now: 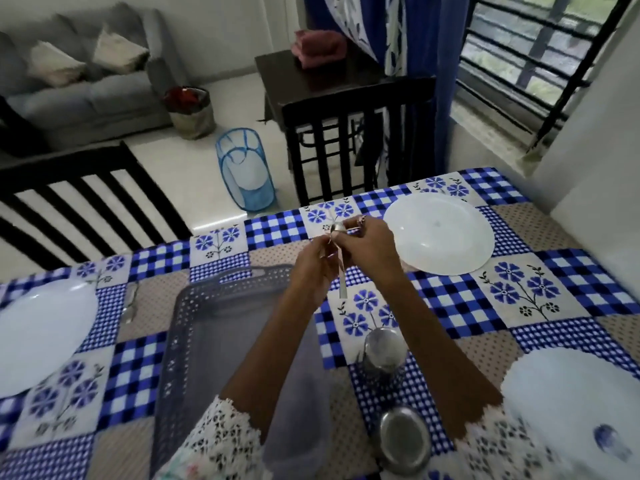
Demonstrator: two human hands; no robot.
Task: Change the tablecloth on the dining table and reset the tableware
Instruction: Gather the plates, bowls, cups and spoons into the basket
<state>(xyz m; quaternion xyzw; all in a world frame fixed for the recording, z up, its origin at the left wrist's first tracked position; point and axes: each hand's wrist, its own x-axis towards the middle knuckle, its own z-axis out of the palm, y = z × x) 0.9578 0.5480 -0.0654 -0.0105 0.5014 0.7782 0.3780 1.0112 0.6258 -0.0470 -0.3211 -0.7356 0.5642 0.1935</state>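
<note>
Both hands are up over the middle of the table (561, 233) now, working on cutlery held between them. The left hand (313, 268) pinches near the top of what looks like a spoon (342, 271), and the right hand (369, 249) has its fingertips pressed together on the bowl end; there may be a second piece in there, but blur makes that hard to call. The handle hangs down free, above the blue-and-white patchwork tablecloth (450, 299), which is already spread.

Steel cutlery like this should be light, stiff and a touch slippery, so a pinch at the neck or mid-handle is the sensible hold, and it won't mind being set down firmly. The far white plate (438, 233) sits just right of the hands, a likely spot for the spoon beside it. That plate, the left plate (41, 336) and the near right plate (571, 403) are probably breakable, best lifted by the rim. Cutlery (130, 303) already lies beside the left plate. A grey perforated tray (194, 341) sits under the left forearm, and two steel tumblers (384, 355) stand near the right one.
</note>
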